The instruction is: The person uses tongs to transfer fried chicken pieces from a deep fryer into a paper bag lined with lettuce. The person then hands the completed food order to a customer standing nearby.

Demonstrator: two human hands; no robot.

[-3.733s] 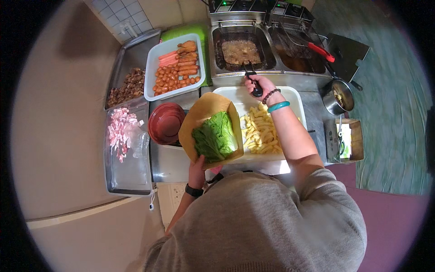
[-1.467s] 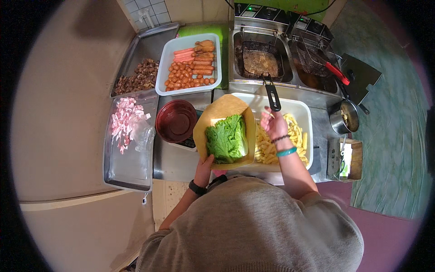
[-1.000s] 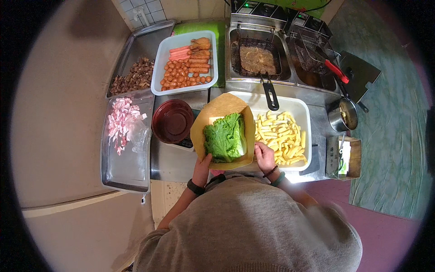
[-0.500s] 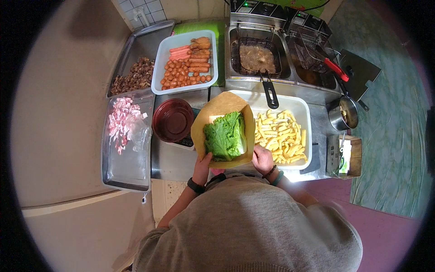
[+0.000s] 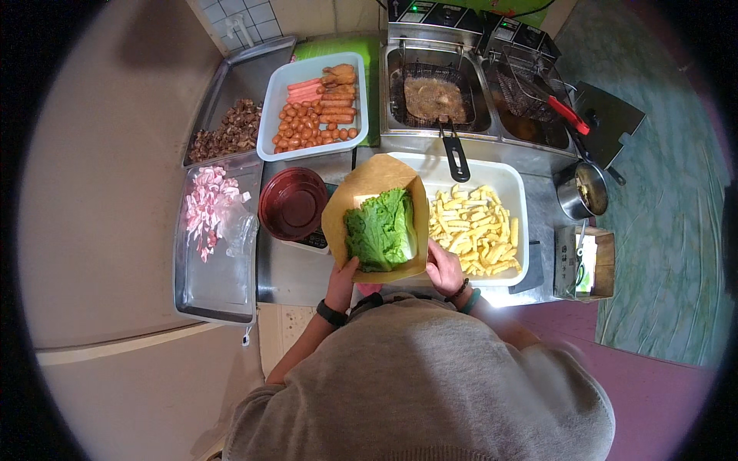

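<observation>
Beige wall point(image 5: 123, 177) at left, white tiles point(image 5: 264, 15) beyond steel counter point(image 5: 288, 275), purplish floor point(image 5: 557, 334) lower right

A: Hands?
B: Left hand point(image 5: 340, 287) and right hand point(image 5: 446, 271) hold a brown paper pouch point(image 5: 369, 179), one per side, over worktop point(image 5: 286, 278) front edge. Lettuce point(image 5: 382, 232) inside.
A: Around it?
B: Tub point(image 5: 525, 230) of fries point(image 5: 480, 230) just right, red bowl point(image 5: 292, 203) just left. Fryer point(image 5: 419, 143) on back edge, basket point(image 5: 434, 122) in its left well, black handle point(image 5: 455, 160) out over tub.
A: Corners?
B: Back left, browned meat point(image 5: 227, 134). Front left, pink slices point(image 5: 206, 200) on a tray point(image 5: 215, 296). Front right, cardboard box point(image 5: 566, 265), pot point(image 5: 573, 201) behind it.
</observation>
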